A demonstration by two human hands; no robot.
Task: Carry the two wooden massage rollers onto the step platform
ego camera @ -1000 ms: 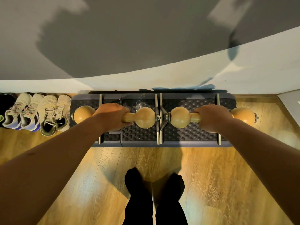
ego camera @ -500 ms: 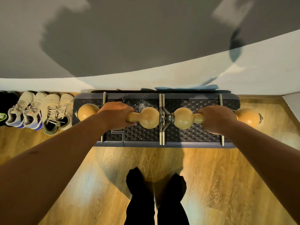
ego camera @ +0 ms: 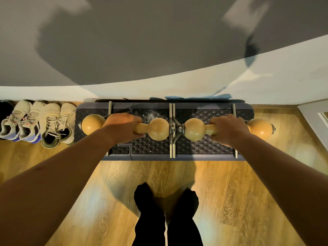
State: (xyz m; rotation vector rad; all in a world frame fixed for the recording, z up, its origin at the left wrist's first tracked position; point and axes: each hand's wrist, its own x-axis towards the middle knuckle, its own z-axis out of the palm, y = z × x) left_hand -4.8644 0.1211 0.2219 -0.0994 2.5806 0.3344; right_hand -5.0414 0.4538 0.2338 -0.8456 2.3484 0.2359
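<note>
Two wooden massage rollers lie end to end across the dark studded step platform [ego camera: 152,148] by the wall. The left roller [ego camera: 158,129] has round wooden knobs at both ends and a metal frame beneath; my left hand [ego camera: 122,126] is shut around its middle bar. The right roller [ego camera: 194,129] mirrors it, and my right hand [ego camera: 229,129] is shut around its middle. Their inner metal ends almost meet at the platform's centre. Whether the rollers rest fully on the platform or hover just above it I cannot tell.
Several pale sneakers [ego camera: 51,123] stand in a row left of the platform against the white skirting [ego camera: 266,82]. My legs in black [ego camera: 166,219] stand on the wooden floor [ego camera: 239,192] just in front. A white edge [ego camera: 314,121] juts in at the right.
Both hands keep their grip on the rollers. The rollers and platform have shifted only slightly in the view, mostly from the head moving.
</note>
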